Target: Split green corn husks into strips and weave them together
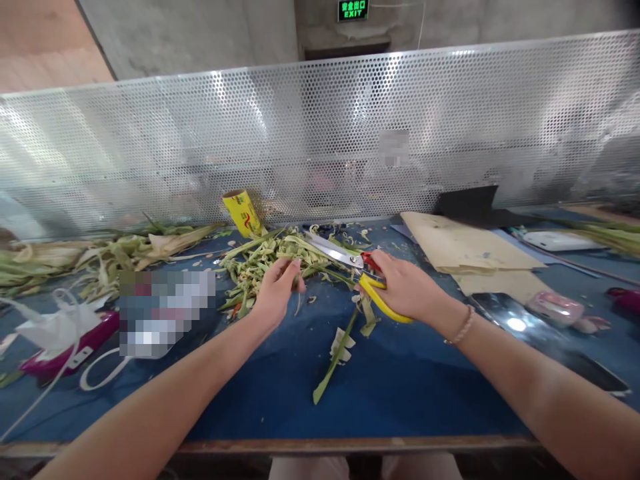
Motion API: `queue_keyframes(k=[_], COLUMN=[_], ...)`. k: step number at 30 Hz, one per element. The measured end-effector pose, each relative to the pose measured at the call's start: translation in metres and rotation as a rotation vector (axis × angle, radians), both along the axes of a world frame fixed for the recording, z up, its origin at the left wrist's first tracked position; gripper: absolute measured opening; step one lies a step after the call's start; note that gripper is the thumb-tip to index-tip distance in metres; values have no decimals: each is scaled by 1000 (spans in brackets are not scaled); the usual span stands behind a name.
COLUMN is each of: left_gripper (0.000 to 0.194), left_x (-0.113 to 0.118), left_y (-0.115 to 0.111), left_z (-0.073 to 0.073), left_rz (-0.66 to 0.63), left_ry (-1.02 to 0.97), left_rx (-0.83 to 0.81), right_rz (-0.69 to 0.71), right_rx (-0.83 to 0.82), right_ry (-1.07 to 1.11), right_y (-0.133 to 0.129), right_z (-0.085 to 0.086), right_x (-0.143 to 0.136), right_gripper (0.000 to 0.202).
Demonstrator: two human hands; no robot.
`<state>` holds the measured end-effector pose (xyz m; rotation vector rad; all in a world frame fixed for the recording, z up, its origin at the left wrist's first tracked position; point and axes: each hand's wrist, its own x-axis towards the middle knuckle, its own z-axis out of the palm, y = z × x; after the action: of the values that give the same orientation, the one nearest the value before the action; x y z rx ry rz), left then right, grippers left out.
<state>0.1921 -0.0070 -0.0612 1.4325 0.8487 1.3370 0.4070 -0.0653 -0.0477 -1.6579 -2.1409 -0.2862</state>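
Observation:
My right hand point(405, 287) grips a pair of scissors point(333, 249) with yellow and red handles, its metal blades pointing left and away over a heap of cut green leaf strips point(265, 257). In front of the heap my left hand point(277, 290) is closed in a pinch. A thin strand shows just below its fingertips, but what the fingers hold is too small to make out. Nearer me, a long green leaf strip point(333, 367) lies on the blue tabletop point(280, 407) beside a pale torn scrap point(343, 346).
A yellow printed tube point(243, 213) leans behind the heap. Dry husks point(135, 257) and a magenta object with a white cable point(70, 353) lie left. To the right are brown paper sheets point(465, 243), a dark phone point(515, 323) and a pink case point(555, 307). A perforated metal screen point(320, 133) stands behind.

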Motion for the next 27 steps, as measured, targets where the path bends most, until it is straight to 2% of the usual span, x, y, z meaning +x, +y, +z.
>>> queue_keyframes(k=[2, 4, 7, 11, 18, 27], left_gripper=[19, 17, 24, 23, 34, 41], left_x=[-2, -5, -9, -12, -12, -8], left_y=[3, 6, 11, 13, 11, 3], left_z=[0, 1, 2, 2, -2, 2], left_rz=[45, 158, 282, 278, 290, 232], left_ry=[70, 161, 278, 333, 334, 483], left_rx=[36, 76, 151, 216, 194, 196], right_rz=[-54, -95, -127, -148, -133, -117], right_rx=[60, 103, 131, 150, 125, 128], right_ry=[-74, -125, -155, -186, -193, -214], right_y=[-1, -1, 0, 3, 6, 4], right_z=[3, 6, 9, 9, 6, 4], right_x=[2, 5, 9, 13, 13, 9], right_gripper=[42, 43, 44, 43, 42, 38])
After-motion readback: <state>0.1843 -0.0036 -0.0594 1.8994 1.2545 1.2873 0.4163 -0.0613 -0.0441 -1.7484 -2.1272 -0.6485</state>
